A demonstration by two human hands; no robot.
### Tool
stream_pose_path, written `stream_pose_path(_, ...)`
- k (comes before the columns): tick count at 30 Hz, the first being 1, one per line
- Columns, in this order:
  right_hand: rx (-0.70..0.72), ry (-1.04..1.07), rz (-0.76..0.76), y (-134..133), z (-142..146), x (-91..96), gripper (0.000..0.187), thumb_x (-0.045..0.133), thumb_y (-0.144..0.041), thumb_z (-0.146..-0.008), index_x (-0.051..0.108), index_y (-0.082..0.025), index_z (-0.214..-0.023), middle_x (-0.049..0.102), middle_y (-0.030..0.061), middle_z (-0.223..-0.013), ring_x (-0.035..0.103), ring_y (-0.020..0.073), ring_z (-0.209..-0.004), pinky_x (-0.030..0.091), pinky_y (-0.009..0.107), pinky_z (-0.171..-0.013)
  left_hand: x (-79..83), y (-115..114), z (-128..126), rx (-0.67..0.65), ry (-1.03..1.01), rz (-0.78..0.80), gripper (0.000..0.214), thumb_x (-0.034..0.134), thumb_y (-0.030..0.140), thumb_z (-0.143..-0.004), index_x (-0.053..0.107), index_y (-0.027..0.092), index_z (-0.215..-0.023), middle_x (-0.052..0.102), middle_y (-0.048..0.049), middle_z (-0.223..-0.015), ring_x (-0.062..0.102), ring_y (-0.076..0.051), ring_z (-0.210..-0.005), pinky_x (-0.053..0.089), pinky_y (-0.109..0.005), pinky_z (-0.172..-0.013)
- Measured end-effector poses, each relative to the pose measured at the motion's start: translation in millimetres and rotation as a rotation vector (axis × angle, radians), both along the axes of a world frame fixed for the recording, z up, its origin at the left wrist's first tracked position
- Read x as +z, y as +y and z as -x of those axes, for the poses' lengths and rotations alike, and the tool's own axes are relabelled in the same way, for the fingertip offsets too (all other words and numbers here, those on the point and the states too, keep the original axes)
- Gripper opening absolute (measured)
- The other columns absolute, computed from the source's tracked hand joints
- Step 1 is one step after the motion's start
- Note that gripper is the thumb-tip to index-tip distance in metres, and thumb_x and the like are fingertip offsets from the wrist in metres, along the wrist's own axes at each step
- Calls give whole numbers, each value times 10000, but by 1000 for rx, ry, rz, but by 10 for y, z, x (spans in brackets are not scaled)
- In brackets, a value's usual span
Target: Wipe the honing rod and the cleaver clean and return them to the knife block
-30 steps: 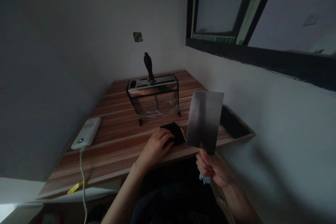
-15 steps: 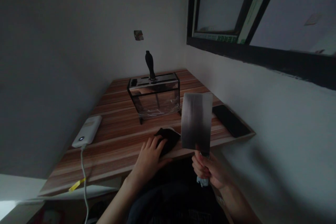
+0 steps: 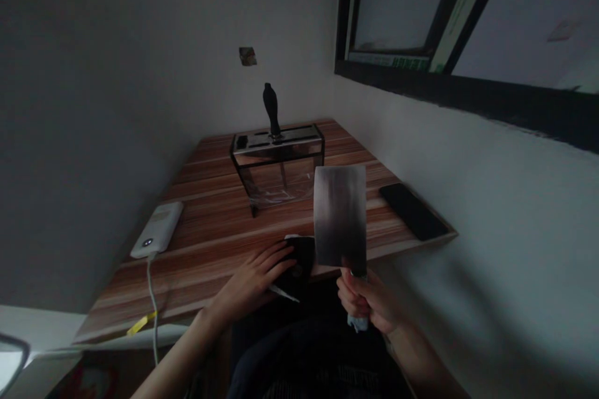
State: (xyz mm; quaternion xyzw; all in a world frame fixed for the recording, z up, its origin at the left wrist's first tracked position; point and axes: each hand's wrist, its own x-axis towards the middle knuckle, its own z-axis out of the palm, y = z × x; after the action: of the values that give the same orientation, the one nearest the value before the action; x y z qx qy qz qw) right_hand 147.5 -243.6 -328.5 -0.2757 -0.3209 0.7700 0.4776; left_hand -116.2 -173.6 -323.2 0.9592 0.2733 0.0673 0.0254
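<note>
Dim walls (image 3: 140,75) around striped wooden table (image 3: 208,221). Clasps cleaver (image 3: 340,218) upright in right hand (image 3: 362,299), now shifted leftward, so closer to soft black item (image 3: 305,254) at table's front edge. Lays left hand (image 3: 259,271) over that item; cannot tell whether gripping. Beyond both hands, clear-sided holder (image 3: 281,157); past right hand, phone (image 3: 414,212), now uncovered.

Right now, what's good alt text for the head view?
A person's right hand holds a broad silver metal cleaver upright by the near edge of a brown wood-grained table, while the left hand touches a black cloth-like piece. Beyond stands a clear-sided, black-framed rack with a black handle; a white cabled device lies left, a black phone right.
</note>
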Motion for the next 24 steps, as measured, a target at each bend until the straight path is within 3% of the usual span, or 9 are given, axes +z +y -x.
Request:
stream_pose_path(4, 19, -9, 8, -7, 11, -4, 511, 761, -503, -678, 353, -206, -598, 295, -124, -444, 190, 12, -357, 127, 185, -347, -14, -87, 50, 122, 36, 10, 729, 571, 10, -727, 400, 287, -1379, 438, -65, -1445, 381, -279, -1298, 354, -457, -1013)
stream_pose_path(9, 29, -27, 38, -2, 48, -19, 487, 773, -512, -654, 395, -206, -631, 300, -131, -435, 175, 16, -357, 119, 186, -342, 14, -273, 78, 284, 22, 2, 682, 522, -35, -690, 509, 270, -1299, 579, -91, -1227, 510, -280, -1103, 401, -436, -890)
stream_pose_path(14, 62, -7, 77, 0, 98, 47, 493, 802, -481, -622, 391, -208, -628, 295, -136, -430, 155, 14, -353, 101, 179, -336, 66, -320, 28, 245, -14, 29, 698, 477, -46, -615, 561, 248, -1243, 646, -63, -1099, 585, -246, -959, 454, -396, -854)
stream_pose_path(16, 54, 0, 99, -6, 102, 73, 492, 799, -468, -632, 384, -205, -610, 295, -134, -428, 158, 11, -352, 102, 179, -337, 64, -309, 49, 278, -89, 70, 685, 462, -22, -624, 561, 261, -1239, 666, -46, -1083, 612, -233, -927, 497, -354, -818)
stream_pose_path(19, 44, -8, 124, -26, 108, 85, 500, 779, -462, -661, 362, -201, -570, 298, -127, -421, 166, 8, -350, 102, 182, -338, 52, -288, 141, 485, -318, 85, 462, 465, 80, -738, 593, 221, -1159, 693, -50, -998, 649, -225, -889, 538, -301, -744)
stream_pose_path(21, 47, 6, 151, -42, 131, 79, 483, 789, -446, -651, 381, -198, -579, 309, -129, -421, 166, 7, -349, 102, 179, -337, 77, -287, 178, 643, -475, 29, 268, 473, 187, -820, 625, 175, -1040, 681, -61, -874, 655, -220, -803, 546, -289, -688)
stream_pose_path(24, 102, 18, 201, -57, 216, 62, 466, 792, -447, -636, 406, -190, -583, 321, -131, -415, 172, 1, -342, 102, 171, -331, 181, -327, 64, 749, -629, -127, 263, 475, 205, -848, 624, 151, -1057, 613, -82, -917, 631, -214, -819, 548, -314, -721)
